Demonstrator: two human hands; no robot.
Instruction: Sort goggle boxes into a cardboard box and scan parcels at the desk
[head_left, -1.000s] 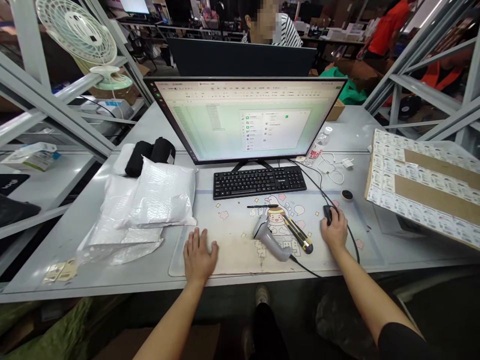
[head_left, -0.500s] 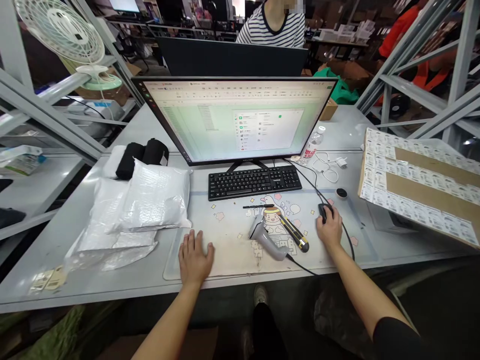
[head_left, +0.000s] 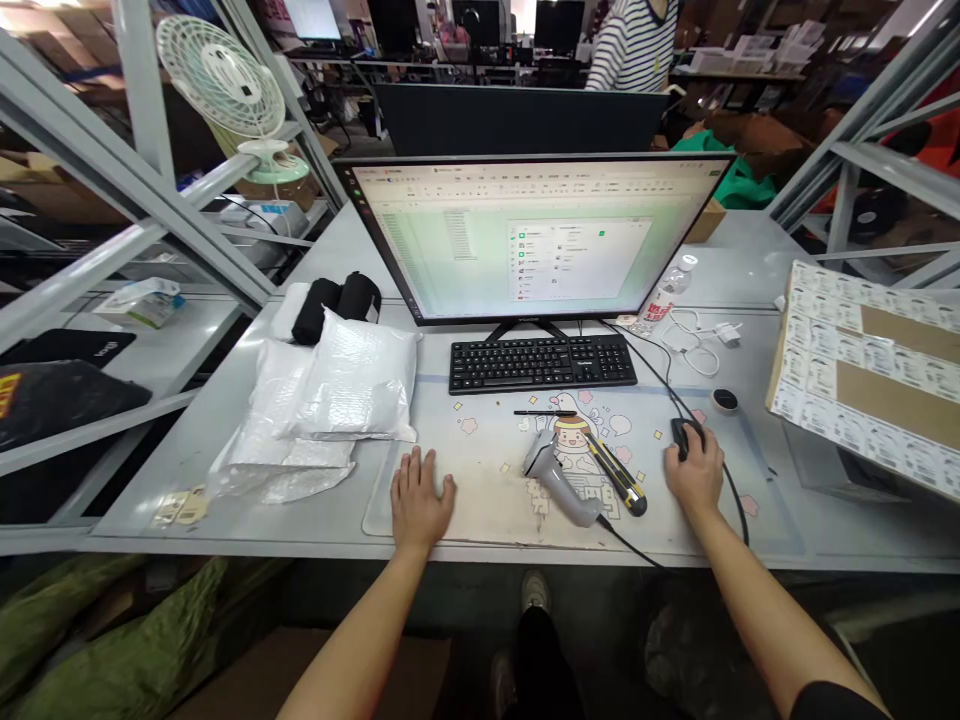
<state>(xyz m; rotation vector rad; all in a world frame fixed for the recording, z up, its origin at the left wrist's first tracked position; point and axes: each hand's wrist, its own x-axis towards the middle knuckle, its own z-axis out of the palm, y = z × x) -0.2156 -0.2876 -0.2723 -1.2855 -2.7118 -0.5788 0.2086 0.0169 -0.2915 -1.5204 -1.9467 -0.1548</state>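
My left hand lies flat on the left side of the desk mat, fingers stretched out and holding nothing. On the right, my right hand is wrapped over a black computer mouse, partly hiding it. Between the hands rest a grey barcode scanner, a yellow and black utility knife and a thin black pen. A black keyboard stands behind them, below a monitor showing a spreadsheet and a smaller window.
White padded mailers and black rolls lie at left. A label-covered cardboard box, a bottle, a white charging cable and a small round black item are at right. A fan hangs on the frame; a person stands behind.
The view has turned left, so the desk things appear further right. The person in the striped top has moved to the right. My hands keep their places on the mat and mouse.
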